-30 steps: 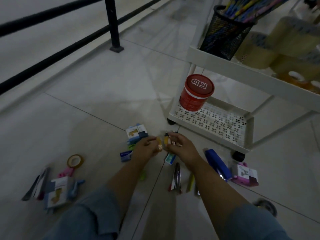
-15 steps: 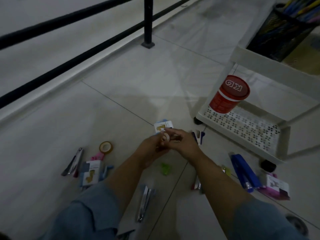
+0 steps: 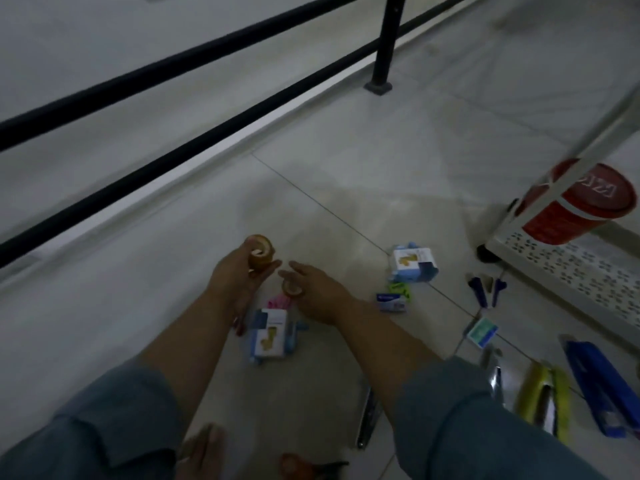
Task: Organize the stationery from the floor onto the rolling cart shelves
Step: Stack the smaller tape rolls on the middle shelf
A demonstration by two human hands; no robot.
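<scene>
Though joined before — R hand (image 3: 318, 296) apart

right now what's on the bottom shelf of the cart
A red lidded tub stands on the perforated bottom shelf, partly behind a cart post. The shelf's right end is out of frame, unseen.

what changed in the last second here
Both hands moved left, away from the cart, and parted. The left hand now grips the stacked tape rolls alone. The right hand has reached the tape roll by the pink dispenser; grip unclear. The red tub stays on the cart's bottom shelf, the blue stapler on the floor.
</scene>
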